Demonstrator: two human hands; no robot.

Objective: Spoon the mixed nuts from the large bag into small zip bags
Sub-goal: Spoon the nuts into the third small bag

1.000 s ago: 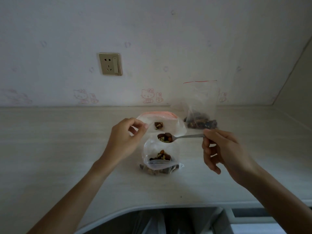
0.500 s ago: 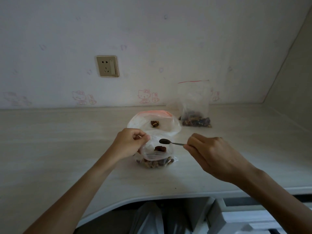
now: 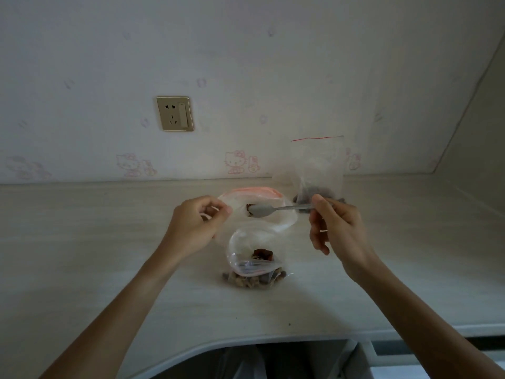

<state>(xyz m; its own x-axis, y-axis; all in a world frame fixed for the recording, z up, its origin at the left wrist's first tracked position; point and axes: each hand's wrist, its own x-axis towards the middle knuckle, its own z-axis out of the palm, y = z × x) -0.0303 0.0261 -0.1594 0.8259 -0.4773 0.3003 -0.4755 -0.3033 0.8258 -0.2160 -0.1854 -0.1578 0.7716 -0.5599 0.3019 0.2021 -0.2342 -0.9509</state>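
Head view, looking down on a pale worktop (image 3: pixel 95 242) set against a wall. At frame centre lies the large bag (image 3: pixel 257 212), clear with a pink zip strip along its far edge, its mouth facing the viewer; one dark nut shows inside, beside the spoon bowl. Below it in the frame, nearer the viewer, a small zip bag (image 3: pixel 252 258) stands open on the worktop, with mixed nuts (image 3: pixel 254 279) heaped in its bottom and a few dark pieces on top. A second small zip bag (image 3: pixel 318 168), red-lined at the top, stands upright at upper right of centre against the wall, with dark nuts in its base.

Progress, as judged from the layout: two small bags already hold nuts, the near one only partly filled; the large bag appears nearly spent, though its full contents cannot be made out.

Grip: the left hand (image 3: pixel 195 228) has fingers curled, thumb and forefinger pinching the left edge of the large bag's mouth and holding it open. The right hand (image 3: pixel 336 228) pinches the handle of a metal spoon (image 3: pixel 276 209) between thumb and fingertips, remaining fingers loosely curled. The spoon bowl lies inside the large bag's mouth and looks empty; a further scoop seems to be the step in hand.
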